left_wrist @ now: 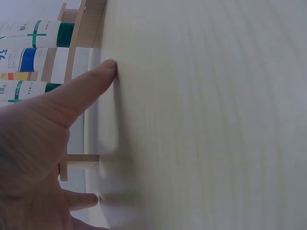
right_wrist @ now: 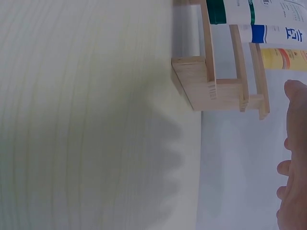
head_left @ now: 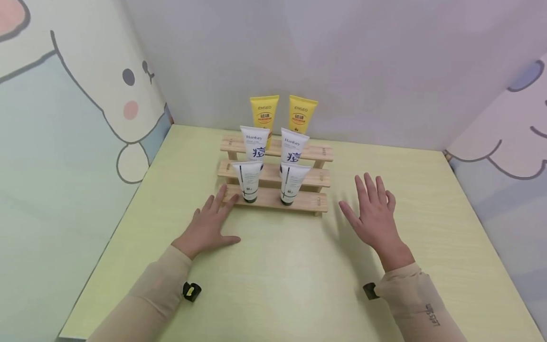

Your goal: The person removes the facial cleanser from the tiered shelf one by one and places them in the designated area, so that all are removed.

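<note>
A three-step wooden rack (head_left: 269,197) carries squeeze tubes standing on their caps, two per step. On the top step are yellow tubes (head_left: 264,111); on the middle one, white tubes with blue print (head_left: 293,142). The lowest step bears white tubes with dark green caps (head_left: 249,180). My left hand (head_left: 207,227) is spread at the rack's front left end, fingertips at the lowest step and holding nothing; in the left wrist view its thumb (left_wrist: 91,85) is close to the tabletop. To the right of the rack, my right hand (head_left: 376,219) hovers above the table, fingers extended and nothing held.
The rack stands toward the back of a pale yellow-green table (head_left: 273,285), before a plain wall (head_left: 320,71). Cartoon-printed walls (head_left: 55,180) flank both sides. Each wrist bears a dark strap-on device (head_left: 192,291).
</note>
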Demonstrator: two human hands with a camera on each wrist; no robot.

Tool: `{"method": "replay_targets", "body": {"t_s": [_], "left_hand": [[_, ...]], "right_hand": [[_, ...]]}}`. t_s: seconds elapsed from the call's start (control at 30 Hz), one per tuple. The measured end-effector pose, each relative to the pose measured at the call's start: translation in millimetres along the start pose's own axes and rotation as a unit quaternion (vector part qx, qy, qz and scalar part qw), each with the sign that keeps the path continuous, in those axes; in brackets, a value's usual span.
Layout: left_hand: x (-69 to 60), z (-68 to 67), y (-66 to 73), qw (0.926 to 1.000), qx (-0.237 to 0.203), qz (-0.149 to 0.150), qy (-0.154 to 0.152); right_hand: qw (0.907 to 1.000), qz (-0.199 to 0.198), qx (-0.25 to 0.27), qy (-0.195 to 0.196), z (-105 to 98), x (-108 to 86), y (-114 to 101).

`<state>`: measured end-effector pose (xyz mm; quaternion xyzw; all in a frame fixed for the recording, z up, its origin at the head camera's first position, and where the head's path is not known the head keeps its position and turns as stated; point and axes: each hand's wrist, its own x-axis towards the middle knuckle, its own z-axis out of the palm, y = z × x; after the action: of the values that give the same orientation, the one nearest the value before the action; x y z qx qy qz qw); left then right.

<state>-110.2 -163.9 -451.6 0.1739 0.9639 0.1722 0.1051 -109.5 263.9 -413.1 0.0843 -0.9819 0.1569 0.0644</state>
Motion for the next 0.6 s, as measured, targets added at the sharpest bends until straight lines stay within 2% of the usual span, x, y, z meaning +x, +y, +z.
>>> {"method": "replay_targets", "body": {"t_s": [0.13,0.27,0.47,0.6], "left_hand": [[1.0,0.4,-0.2,1.0000,-0.002,0.001,0.001],[3.2,1.2,0.4,1.0000,-0.004,0.002,0.003],[3.2,1.3,-0.2,0.9999,-0.008,0.005,0.007],[1.3,1.3,-0.2,0.9998,-0.008,0.010,0.014]], "right_hand": [[1.0000,-0.007,0.006,0.001,-0.2,3.7,-1.3],[0.9994,-0.018,0.023,0.016,-8.9,14.4,-2.3],[0.9940,-0.037,0.084,0.059,-33.4,49.4,-13.6],[0.9858,-0.040,0.150,0.063,-47.6,79.5,-30.5]]}}
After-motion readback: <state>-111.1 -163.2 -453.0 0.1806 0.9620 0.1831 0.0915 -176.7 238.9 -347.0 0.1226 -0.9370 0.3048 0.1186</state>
